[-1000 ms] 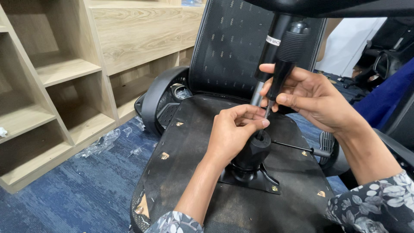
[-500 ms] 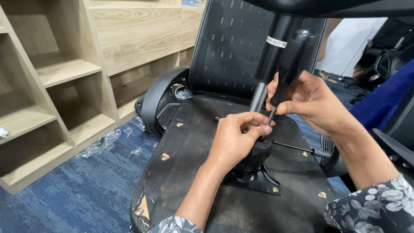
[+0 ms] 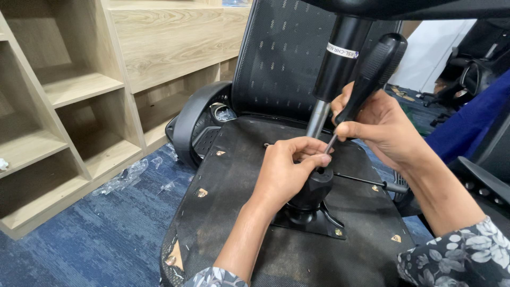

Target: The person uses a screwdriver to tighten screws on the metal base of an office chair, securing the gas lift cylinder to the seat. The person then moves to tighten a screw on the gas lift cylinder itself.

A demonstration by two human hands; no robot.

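— Black plastic and bright steel, that was what sat between the hands. The right hand [image 3: 380, 125] was closed round a screwdriver [image 3: 366, 79], gripping low on its black handle, with the thin shaft slanting down towards the left hand's fingertips.

— And the left?

— The left hand [image 3: 287, 170] was curled narrow over the top of the black mechanism housing [image 3: 313, 191], thumb and forefinger pinched together right where the screwdriver tip met it. I could not tell whether a screw or clip sat under those fingers; they hid the spot.

— So which step was that?

— By my reading, the tool was being seated at the collar where the gas-lift column [image 3: 334, 69] entered the housing. The next move would call for a steady tip and a firm hold from the left hand so the blade did not skid off the steel.

— Where did the work itself lie?

— The housing stood on a metal plate [image 3: 319, 223] bolted to the underside of the chair seat [image 3: 234, 202], which lay upturned in front of the person, its mesh backrest [image 3: 281, 58] rising behind. An armrest [image 3: 194, 119] curved off to the left. Beyond that were blue carpet [image 3: 79, 234], scraps of clear plastic wrap [image 3: 125, 178] and light wooden shelving [image 3: 79, 90].
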